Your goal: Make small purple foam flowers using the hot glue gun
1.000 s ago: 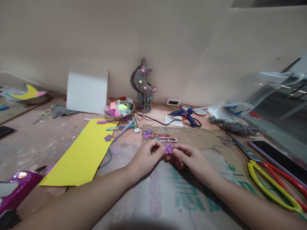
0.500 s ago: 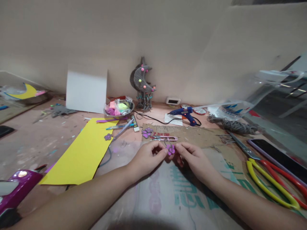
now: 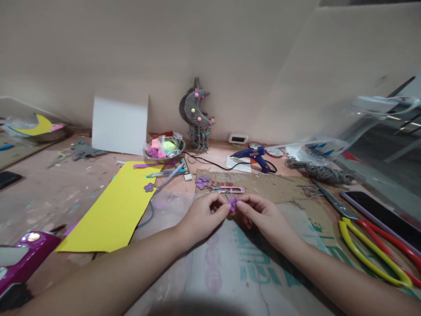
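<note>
Between my two hands is a small purple flower (image 3: 233,203) with a strand of grey yarn on it. My left hand (image 3: 210,215) pinches its left edge between thumb and fingers. The thumb and fingers of my right hand (image 3: 258,211) close on its right side. Just beyond my fingertips lies a pink craft knife (image 3: 230,190). Several purple flowers with grey outlines (image 3: 202,181) rest on the cardboard (image 3: 272,184) behind it. One more purple flower (image 3: 149,187) sits at the edge of the yellow sheet (image 3: 108,210).
A blue glue gun (image 3: 251,153) lies behind the cardboard. Large scissors (image 3: 371,245), a phone (image 3: 381,215) and a grey yarn skein (image 3: 320,171) are on the right. A bowl of coloured clay (image 3: 164,149) and a grey moon ornament (image 3: 197,109) stand at the back.
My right thumb and fingers have moved left onto the flower, covering part of it. My left hand keeps its pinch in nearly the same place.
</note>
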`<action>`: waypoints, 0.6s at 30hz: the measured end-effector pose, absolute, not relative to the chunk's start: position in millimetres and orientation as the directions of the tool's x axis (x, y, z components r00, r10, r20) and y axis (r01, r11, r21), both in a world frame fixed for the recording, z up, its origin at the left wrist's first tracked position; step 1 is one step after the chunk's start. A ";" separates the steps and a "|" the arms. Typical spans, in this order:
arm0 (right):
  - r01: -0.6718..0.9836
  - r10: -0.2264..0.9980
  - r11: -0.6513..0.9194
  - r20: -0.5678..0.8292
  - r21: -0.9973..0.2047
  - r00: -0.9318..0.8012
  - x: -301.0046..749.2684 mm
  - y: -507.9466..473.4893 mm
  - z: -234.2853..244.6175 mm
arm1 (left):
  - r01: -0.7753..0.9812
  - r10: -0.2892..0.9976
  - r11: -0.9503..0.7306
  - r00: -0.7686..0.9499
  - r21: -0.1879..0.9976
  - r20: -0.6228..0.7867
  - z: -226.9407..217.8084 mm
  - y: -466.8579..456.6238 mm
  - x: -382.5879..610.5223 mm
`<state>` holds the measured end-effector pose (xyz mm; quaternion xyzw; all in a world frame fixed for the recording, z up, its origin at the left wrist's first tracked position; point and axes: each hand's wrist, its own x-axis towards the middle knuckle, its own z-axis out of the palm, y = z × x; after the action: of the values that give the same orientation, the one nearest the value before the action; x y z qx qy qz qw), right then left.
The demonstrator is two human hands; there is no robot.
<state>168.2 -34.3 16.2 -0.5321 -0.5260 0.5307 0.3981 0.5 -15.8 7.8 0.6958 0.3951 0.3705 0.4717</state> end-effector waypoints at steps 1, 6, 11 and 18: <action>0.141 0.983 -0.126 -0.143 -0.982 -0.116 168.4 -34.2 16.3 | 0.196 0.897 -0.240 0.418 0.951 0.141 7.8 -15.8 0.5; 0.141 0.983 -0.117 -0.134 -0.983 -0.122 167.4 -34.6 16.8 | 0.192 0.886 -0.211 0.451 0.958 0.105 7.6 -15.6 1.3; 0.188 0.982 -0.093 -0.121 -0.978 -0.145 168.3 -36.1 17.5 | 0.156 0.873 -0.207 0.475 0.966 0.111 6.4 -14.7 1.5; 0.178 0.984 -0.091 -0.116 -0.980 -0.138 170.7 -34.1 14.8 | 0.160 0.899 -0.196 0.424 0.967 0.112 5.4 -14.7 1.3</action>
<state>170.7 -34.1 14.8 -0.5280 -0.5501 0.5164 0.3899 1.3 -14.7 5.4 0.6797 0.3894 0.3690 0.5003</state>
